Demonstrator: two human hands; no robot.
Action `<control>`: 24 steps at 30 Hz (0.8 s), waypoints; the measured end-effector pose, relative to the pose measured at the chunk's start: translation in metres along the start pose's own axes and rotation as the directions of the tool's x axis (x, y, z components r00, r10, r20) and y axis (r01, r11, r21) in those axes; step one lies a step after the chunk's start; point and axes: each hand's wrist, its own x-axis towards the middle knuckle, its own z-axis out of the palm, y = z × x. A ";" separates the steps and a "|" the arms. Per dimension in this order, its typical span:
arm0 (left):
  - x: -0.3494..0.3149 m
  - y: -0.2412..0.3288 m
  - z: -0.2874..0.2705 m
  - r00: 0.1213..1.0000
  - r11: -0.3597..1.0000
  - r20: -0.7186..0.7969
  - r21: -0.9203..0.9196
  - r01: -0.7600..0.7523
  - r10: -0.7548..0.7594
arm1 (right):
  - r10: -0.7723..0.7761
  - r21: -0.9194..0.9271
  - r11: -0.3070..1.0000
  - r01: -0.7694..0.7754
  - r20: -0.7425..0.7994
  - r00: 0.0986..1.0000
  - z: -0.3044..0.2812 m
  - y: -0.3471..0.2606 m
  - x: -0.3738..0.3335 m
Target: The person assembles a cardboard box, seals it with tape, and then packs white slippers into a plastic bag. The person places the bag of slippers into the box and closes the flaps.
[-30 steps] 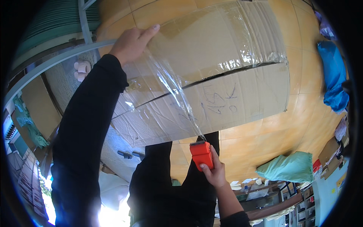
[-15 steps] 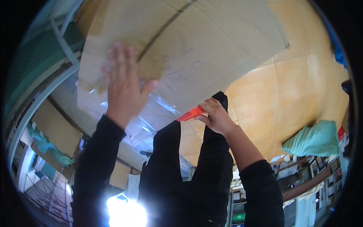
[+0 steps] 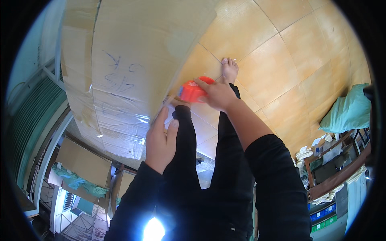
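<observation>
A large cardboard box [image 3: 140, 44] with handwritten marks and strips of clear, shiny tape fills the upper left. My right hand [image 3: 219, 94] is closed around a red tape dispenser [image 3: 193, 91], just off the box's right edge; its front end is blurred. Lower down, my left hand [image 3: 161, 142] rests by the box's near right edge, fingers stretched out and thumb apart, holding nothing. Whether its fingertips press on the cardboard is hard to see.
My bare foot [image 3: 230, 70] stands on the tan tiled floor [image 3: 277, 76] beyond the dispenser. A pale green sack [image 3: 345, 108] lies at the right, above a cluttered rack [image 3: 337, 172]. A metal-framed shutter [image 3: 38, 124] borders the left side.
The box has swung leftward and turned. My left hand has slid off its top face down to the near edge. My right hand has lifted the tape dispenser forward and slightly left.
</observation>
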 end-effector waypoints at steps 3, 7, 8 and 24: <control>0.022 0.000 0.023 1.000 1.000 0.004 -0.009 0.009 -0.009 | 0.005 -0.022 1.000 -0.006 -0.023 1.000 0.004 -0.024 0.012; 0.070 -0.019 0.057 0.934 0.940 0.101 0.041 0.339 -0.342 | 0.614 0.133 0.765 -0.630 0.147 0.776 0.002 -0.024 0.009; 0.077 -0.021 0.067 0.903 0.911 0.137 -0.015 0.412 -0.406 | 0.636 0.145 0.758 -0.635 0.052 0.770 0.000 -0.022 -0.002; -0.080 -0.036 -0.050 0.891 -0.049 0.220 -0.975 0.219 -0.397 | -0.270 0.416 0.897 0.148 0.252 0.929 -0.107 -0.209 -0.106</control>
